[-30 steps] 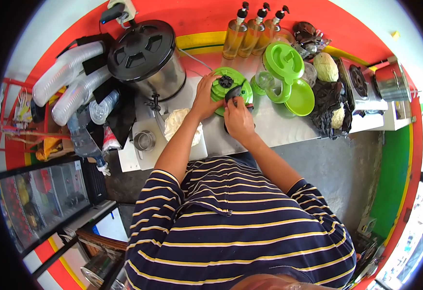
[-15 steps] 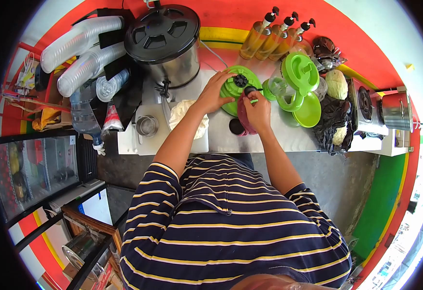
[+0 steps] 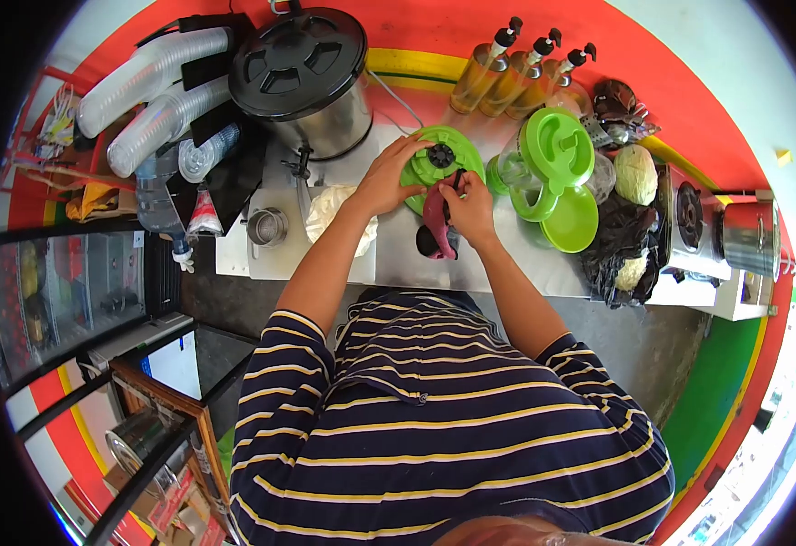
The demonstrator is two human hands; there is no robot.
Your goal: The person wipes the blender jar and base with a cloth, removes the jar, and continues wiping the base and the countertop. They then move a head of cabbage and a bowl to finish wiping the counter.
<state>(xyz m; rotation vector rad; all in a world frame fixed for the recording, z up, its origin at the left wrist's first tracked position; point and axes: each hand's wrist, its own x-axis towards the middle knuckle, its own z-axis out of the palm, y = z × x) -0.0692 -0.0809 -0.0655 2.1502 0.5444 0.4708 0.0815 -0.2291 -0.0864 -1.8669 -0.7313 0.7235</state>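
Observation:
My left hand (image 3: 390, 182) grips the left rim of a round green appliance base (image 3: 466, 150), thumb and fingers spread along its edge. A black toothed hub (image 3: 441, 156) sits in the middle of that base. My right hand (image 3: 471, 211) is closed on a maroon cloth (image 3: 434, 214), which hangs down towards the counter's front edge. A small dark piece at the right fingertips is partly hidden, and I cannot make out what it is. Beside the cloth's lower end lies a black round part (image 3: 427, 242), partly covered.
Right of the base are a green-lidded jug (image 3: 557, 150) and a green bowl (image 3: 569, 223). Pump bottles (image 3: 512, 84) stand behind. A steel urn (image 3: 325, 118), a coffee-filter-like cream cloth (image 3: 334, 214) and a metal cup (image 3: 268, 227) are left. A stove (image 3: 687, 209) is far right.
The view has shifted slightly. My right hand has moved a little left and down with the maroon cloth, which now covers more of the black round part. My left hand stays on the base.

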